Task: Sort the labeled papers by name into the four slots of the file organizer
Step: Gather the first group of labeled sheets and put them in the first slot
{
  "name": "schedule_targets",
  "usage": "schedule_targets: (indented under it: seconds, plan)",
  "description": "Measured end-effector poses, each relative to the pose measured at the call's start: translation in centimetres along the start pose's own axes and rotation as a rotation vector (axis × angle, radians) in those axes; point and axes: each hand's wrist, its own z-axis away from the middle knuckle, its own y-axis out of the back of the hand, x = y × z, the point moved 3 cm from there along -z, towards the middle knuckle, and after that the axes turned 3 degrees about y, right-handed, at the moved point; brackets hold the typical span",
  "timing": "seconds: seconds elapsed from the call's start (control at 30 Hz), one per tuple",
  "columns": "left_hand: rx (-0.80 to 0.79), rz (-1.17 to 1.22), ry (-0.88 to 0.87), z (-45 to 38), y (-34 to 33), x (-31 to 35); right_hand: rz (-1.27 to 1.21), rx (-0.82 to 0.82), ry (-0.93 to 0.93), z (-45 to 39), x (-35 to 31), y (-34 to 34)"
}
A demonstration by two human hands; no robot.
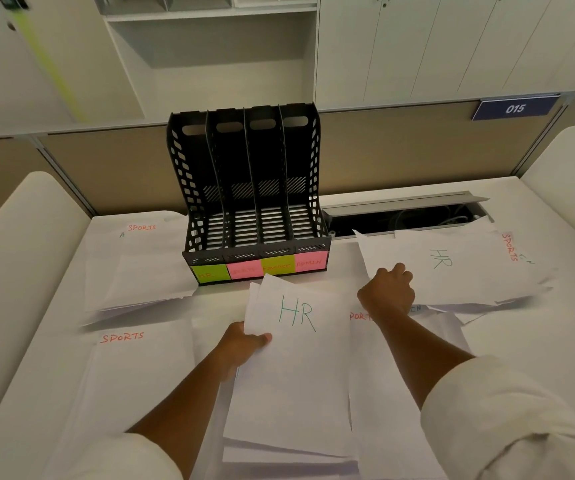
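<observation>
Loose sheets crowd the desk (538, 341) around the black file organizer (249, 188): SPORTS papers (140, 265) to its left, another SPORTS sheet (140, 372) nearer the person, a heap to its right. Its four slots hold no papers; coloured notes (260, 268) mark their fronts, the leftmost reading HR. Just in front of the organizer the left hand (244, 348) pinches an HR sheet (296, 358) by its edge. To the organizer's right the right hand (388, 289) grips the corner of a second HR sheet (452, 268), lifted off the heap. An open cable trough (400, 218) lies behind that heap.
</observation>
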Motion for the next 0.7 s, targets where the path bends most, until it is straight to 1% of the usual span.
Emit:
schedule_targets:
  seconds: [0.47,0.57,0.7]
  plan:
    - [0.008,-0.006,0.004,0.1,0.1,0.2,0.076,-0.036,0.037,-0.7,0.7,0.0]
    - [0.004,-0.013,0.009,-0.1,0.1,0.1,-0.042,0.051,0.060,-1.0,0.5,0.7]
    - [0.009,0.002,0.022,0.0,0.2,-0.1,-0.268,0.288,0.051,-1.0,-1.3,2.7]
